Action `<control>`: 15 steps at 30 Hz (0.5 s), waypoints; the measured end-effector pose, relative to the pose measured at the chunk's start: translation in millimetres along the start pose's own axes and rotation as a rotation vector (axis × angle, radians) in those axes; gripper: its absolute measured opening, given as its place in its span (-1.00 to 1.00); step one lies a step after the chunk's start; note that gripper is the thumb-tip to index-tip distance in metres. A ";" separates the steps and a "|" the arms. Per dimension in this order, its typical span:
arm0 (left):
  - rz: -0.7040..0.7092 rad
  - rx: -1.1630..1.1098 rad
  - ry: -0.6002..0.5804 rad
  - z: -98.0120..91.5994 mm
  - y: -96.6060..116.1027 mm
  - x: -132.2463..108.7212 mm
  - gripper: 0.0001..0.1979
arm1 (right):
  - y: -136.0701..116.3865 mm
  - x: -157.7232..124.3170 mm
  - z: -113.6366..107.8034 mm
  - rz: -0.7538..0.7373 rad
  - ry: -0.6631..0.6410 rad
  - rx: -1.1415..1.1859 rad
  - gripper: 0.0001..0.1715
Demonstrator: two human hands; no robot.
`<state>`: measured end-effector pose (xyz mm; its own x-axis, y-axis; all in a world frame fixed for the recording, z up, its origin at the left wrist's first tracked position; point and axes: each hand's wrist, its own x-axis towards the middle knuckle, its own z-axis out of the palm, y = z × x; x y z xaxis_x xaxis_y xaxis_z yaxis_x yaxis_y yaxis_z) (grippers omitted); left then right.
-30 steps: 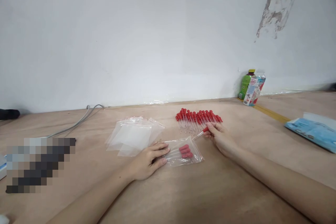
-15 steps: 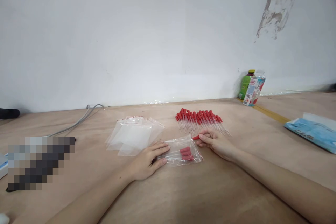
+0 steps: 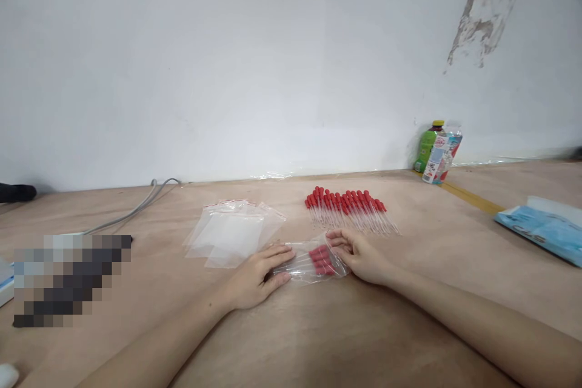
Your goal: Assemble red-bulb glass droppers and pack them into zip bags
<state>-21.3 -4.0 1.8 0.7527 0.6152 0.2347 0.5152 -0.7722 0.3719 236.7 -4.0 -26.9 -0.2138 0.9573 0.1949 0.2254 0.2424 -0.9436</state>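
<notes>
A clear zip bag (image 3: 297,273) lies on the table between my hands, with several red-bulbed droppers (image 3: 321,260) inside it. Their bulbs face right, their thin clear stems left. My left hand (image 3: 261,276) pinches the bag's left end between thumb and fingers. At the bag's right-hand mouth, my right hand (image 3: 357,254) has its fingers curled against the plastic edge; its fingertips are partly hidden. Behind the bag lies a row of loose droppers (image 3: 345,203), bulbs pointing toward the wall. A stack of flat zip bags (image 3: 231,233) rests beyond my left hand.
Two bottles, one a green bottle (image 3: 427,148) and one a clear labelled bottle (image 3: 442,157), stand by the wall at right. A blue packet (image 3: 541,230) lies at far right. At left are a cable (image 3: 140,206) and a blurred-out dark object (image 3: 73,282).
The dropper from my right hand is now in the bag beside the others. My right hand has shifted left onto the bag's mouth; my left hand has stayed in place.
</notes>
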 end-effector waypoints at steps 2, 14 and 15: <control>-0.005 0.003 0.001 0.2 -0.1 -0.3 -0.60 | -2.9 2.7 -7.0 -0.026 0.020 -0.094 -0.70; -0.019 -0.033 -0.023 -0.2 -2.4 0.2 -0.59 | -17.3 102.8 -44.7 0.111 0.433 -0.888 -0.63; -0.018 -0.030 -0.023 -0.2 -2.4 -0.1 -0.59 | -14.8 109.4 -43.0 0.130 0.442 -0.876 -0.62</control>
<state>-22.7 -2.2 1.1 0.7529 0.6248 0.2070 0.5164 -0.7557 0.4027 250.9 103.9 19.9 0.1962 0.9142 0.3545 0.8836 -0.0081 -0.4681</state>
